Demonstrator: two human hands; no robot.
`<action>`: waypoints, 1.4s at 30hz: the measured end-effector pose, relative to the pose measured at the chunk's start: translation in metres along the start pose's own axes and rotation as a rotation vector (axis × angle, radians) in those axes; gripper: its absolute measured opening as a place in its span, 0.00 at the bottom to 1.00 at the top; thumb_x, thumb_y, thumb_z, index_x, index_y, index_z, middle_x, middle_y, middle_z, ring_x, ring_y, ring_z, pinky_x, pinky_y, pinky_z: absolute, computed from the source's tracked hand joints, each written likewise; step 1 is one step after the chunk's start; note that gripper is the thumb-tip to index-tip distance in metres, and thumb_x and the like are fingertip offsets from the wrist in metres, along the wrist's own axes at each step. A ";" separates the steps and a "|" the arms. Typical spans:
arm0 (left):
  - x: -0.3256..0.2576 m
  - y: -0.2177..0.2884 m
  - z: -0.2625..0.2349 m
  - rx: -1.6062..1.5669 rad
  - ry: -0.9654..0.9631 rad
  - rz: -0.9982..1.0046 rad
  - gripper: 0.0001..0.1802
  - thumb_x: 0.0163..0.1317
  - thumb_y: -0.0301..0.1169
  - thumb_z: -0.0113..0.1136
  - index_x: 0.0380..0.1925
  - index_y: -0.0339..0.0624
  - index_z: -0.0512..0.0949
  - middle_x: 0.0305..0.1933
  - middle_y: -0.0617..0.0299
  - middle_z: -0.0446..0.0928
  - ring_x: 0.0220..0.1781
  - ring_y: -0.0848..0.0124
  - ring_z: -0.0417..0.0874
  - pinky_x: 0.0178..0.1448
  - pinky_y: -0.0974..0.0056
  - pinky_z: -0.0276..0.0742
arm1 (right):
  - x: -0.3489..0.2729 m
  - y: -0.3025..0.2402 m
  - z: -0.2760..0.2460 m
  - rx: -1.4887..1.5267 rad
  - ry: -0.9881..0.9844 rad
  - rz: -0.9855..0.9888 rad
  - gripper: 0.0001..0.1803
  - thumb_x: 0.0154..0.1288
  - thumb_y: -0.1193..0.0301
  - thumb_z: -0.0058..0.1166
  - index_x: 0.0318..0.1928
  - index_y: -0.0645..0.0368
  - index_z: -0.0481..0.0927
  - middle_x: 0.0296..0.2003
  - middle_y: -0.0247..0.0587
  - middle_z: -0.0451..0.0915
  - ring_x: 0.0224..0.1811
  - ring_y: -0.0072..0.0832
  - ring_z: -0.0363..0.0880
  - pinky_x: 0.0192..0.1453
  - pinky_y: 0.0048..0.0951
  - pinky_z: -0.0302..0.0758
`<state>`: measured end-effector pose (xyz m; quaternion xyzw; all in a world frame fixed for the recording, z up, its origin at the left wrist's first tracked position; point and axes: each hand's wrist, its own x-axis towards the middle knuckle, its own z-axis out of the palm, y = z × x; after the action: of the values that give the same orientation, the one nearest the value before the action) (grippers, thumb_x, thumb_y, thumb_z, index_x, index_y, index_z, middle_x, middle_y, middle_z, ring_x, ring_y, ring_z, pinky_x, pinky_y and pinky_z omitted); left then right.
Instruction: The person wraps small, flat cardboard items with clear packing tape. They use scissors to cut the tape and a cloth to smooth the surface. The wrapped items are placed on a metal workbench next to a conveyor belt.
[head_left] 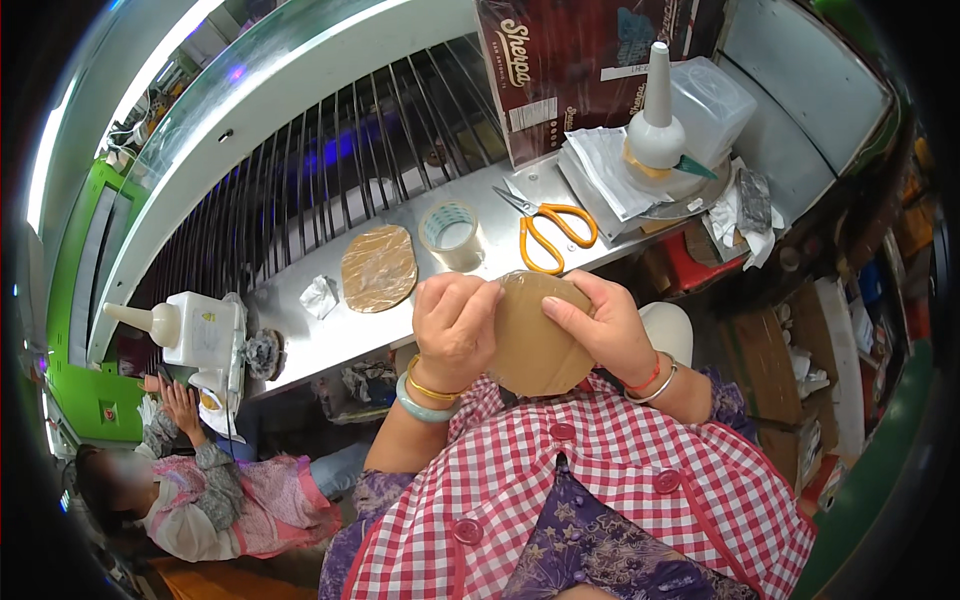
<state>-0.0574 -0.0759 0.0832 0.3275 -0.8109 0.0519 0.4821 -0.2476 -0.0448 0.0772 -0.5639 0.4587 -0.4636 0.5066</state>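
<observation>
In front of my chest I hold an oval brown cardboard piece [545,350]. My left hand [455,322] is closed, its fingertips pinching the upper left edge. My right hand [612,325] grips the right side with the thumb lying on the face; its other fingers are hidden behind. Just beyond, on the narrow metal ledge, lies a second brown oval [378,268] with a shiny, film-like surface. A roll of clear tape [462,262] stands to its right. Orange-handled scissors [536,210] lie farther right, blades apart, pointing away from me.
Crumpled white paper [319,297] and a white spouted bottle [205,330] sit at left. Dark rods [330,150] run behind the ledge. At right are another spouted bottle [657,140], a clear container [715,100] and a dark red box [560,70]. Another person [240,500] sits at lower left.
</observation>
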 end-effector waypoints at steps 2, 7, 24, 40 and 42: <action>0.000 -0.001 -0.003 -0.004 -0.059 0.046 0.09 0.46 0.18 0.62 0.29 0.36 0.78 0.28 0.60 0.75 0.32 0.62 0.75 0.36 0.62 0.69 | -0.001 -0.003 0.000 0.048 -0.002 0.041 0.12 0.62 0.67 0.56 0.37 0.66 0.77 0.27 0.36 0.79 0.30 0.16 0.74 0.34 0.22 0.72; -0.001 -0.004 -0.007 0.016 -0.134 0.085 0.10 0.43 0.18 0.62 0.29 0.37 0.78 0.28 0.61 0.75 0.32 0.63 0.75 0.36 0.62 0.69 | -0.002 0.004 0.001 0.069 -0.016 0.052 0.09 0.64 0.69 0.54 0.36 0.64 0.76 0.28 0.28 0.76 0.31 0.12 0.70 0.35 0.16 0.69; -0.030 0.002 -0.017 -1.442 0.003 -1.206 0.19 0.68 0.39 0.49 0.45 0.31 0.73 0.42 0.54 0.76 0.39 0.70 0.76 0.44 0.66 0.74 | 0.008 0.019 0.003 -0.596 0.231 -0.822 0.15 0.51 0.78 0.60 0.42 0.58 0.79 0.35 0.37 0.78 0.35 0.36 0.74 0.39 0.31 0.72; -0.039 -0.002 0.003 -1.556 0.038 -1.198 0.05 0.63 0.30 0.55 0.34 0.39 0.73 0.42 0.59 0.77 0.47 0.70 0.77 0.58 0.60 0.71 | 0.015 0.042 0.018 -0.803 0.205 -0.739 0.26 0.44 0.84 0.58 0.49 0.58 0.78 0.40 0.38 0.77 0.39 0.37 0.73 0.43 0.32 0.73; -0.041 -0.001 0.004 -1.495 0.038 -1.176 0.05 0.64 0.29 0.54 0.34 0.39 0.73 0.42 0.59 0.77 0.46 0.70 0.78 0.57 0.61 0.72 | 0.015 0.046 0.019 -0.810 0.220 -0.724 0.27 0.44 0.84 0.58 0.50 0.58 0.78 0.39 0.38 0.78 0.38 0.37 0.74 0.42 0.31 0.74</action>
<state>-0.0465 -0.0588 0.0478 0.2890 -0.3317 -0.7258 0.5288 -0.2286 -0.0602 0.0316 -0.7837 0.4273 -0.4507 0.0065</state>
